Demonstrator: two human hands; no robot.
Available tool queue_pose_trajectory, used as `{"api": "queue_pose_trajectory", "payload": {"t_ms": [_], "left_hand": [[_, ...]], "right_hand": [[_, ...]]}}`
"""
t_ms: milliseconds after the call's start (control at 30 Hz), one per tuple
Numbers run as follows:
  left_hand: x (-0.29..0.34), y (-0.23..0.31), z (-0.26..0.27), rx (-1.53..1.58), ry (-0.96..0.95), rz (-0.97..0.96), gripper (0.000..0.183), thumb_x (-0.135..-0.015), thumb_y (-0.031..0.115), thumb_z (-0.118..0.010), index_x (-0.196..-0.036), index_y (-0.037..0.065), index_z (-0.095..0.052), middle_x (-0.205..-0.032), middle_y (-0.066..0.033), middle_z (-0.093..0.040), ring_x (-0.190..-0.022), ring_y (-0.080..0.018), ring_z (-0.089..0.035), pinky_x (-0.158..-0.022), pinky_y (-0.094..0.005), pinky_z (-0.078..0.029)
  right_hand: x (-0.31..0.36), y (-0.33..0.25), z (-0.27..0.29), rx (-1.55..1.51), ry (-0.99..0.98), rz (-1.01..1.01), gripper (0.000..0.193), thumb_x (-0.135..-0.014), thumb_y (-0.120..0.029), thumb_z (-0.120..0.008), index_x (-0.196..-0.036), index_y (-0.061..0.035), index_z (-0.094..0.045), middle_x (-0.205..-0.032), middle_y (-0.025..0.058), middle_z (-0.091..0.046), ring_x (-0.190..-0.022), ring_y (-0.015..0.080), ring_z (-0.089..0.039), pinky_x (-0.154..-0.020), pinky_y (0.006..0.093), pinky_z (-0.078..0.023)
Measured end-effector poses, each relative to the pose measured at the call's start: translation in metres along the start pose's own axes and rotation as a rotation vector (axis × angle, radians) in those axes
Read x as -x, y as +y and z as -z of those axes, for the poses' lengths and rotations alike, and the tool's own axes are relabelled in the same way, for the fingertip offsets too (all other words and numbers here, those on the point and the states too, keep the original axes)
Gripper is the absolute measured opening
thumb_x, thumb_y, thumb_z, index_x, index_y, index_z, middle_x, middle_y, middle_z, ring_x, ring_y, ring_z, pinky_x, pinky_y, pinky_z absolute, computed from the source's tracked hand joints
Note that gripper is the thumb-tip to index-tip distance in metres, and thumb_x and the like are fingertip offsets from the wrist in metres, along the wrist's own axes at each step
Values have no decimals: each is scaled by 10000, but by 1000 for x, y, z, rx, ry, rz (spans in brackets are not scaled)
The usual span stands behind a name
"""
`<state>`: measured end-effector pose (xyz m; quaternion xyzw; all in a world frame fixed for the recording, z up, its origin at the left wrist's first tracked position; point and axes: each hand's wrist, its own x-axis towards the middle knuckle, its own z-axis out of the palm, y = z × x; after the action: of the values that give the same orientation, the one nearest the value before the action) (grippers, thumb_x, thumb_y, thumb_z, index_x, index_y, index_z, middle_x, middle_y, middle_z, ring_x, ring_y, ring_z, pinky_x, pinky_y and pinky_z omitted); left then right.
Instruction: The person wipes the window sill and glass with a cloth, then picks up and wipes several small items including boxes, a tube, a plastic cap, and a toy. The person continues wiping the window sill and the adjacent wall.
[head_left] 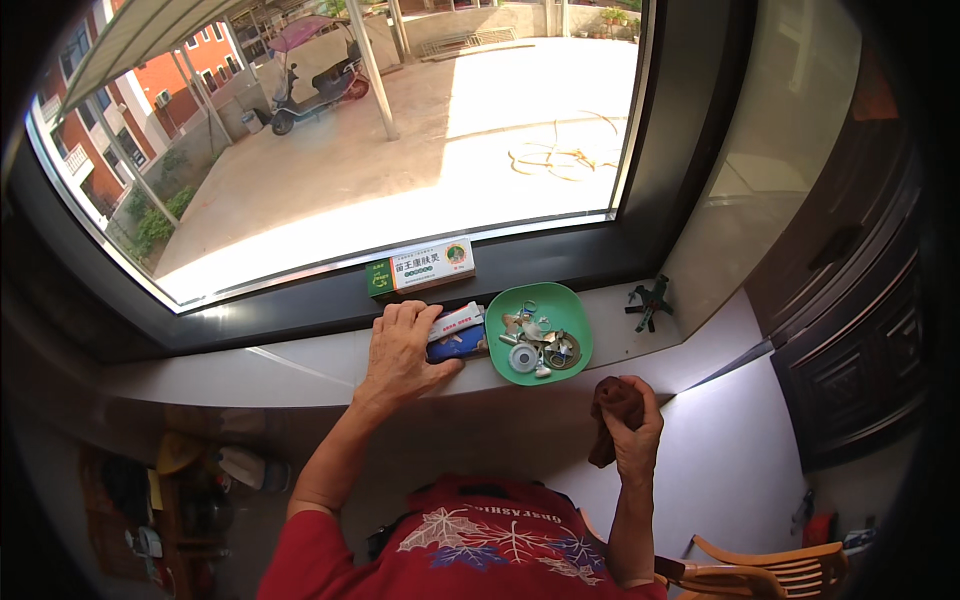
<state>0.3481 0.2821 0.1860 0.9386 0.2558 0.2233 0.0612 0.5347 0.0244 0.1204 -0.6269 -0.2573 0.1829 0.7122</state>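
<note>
The left hand [400, 350] lies flat on the pale window sill [300, 365], palm down, its fingers [405, 315] spread and loose, gripping nothing. The fingertips touch a small stack of flat packets [458, 335], a white-and-red one on top of a dark blue one, which lies just beside the hand on its right. Behind the packets, against the dark window frame [560, 265], stands a long green-and-white carton [420, 266] on its edge, apart from the hand.

The right hand [635, 430] is held in front of the sill's edge, below the level of the ledge, with its fingers [645, 400] curled tight round a crumpled brown cloth [610, 415]; part of the cloth hangs down from the fist.

Between the two hands, on the sill, sits a green dish [575, 305] with rounded corners, touching or nearly touching the packets on its left. It holds a jumble of small metal bits: a round white roll, a ring, keys or clips too small to tell apart. Further right on the sill, well apart from the dish, lies a small dark clamp-like object [650, 300].

The person wears a red shirt [330, 560] with a leaf print. A wooden chair [790, 570] shows at the lower right, and a dark carved cabinet [860, 330] stands along the right wall. Outside the window a scooter [315, 90] is parked on the concrete yard.
</note>
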Motion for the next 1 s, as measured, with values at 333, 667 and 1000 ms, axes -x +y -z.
{"api": "queue_pose_trajectory", "payload": {"t_ms": [333,667,1000], "left_hand": [[20,-2,-9,30,53,73,562,-677,317,-745,-1070,-10,-514,-1000,-160,-517,-927,-321,-474,-847,-407,-414],[18,-5,-3,231,127,98,487,-669,211,-765,-1042,15,-521,-961,-163,-520,-901,-332,-516,-796,-416,-452],[-70,44,-6,521,-245,-165,619,-721,337,-762,-1188,0,-536,-1111,-162,-549,-1053,-302,-523,-920,-384,-439]], "right_hand": [[-4,11,2,-45,-58,37,415,-800,52,-690,-1174,-29,-530,-982,58,-645,-899,119,-605,-798,253,-506],[-2,-1,11,-91,-50,-11,394,-815,63,-663,-1177,-29,-536,-1010,54,-634,-915,126,-605,-830,262,-502],[3,16,21,-92,-32,-4,374,-824,58,-660,-1167,-18,-534,-1004,67,-622,-900,149,-609,-791,280,-519]]}}
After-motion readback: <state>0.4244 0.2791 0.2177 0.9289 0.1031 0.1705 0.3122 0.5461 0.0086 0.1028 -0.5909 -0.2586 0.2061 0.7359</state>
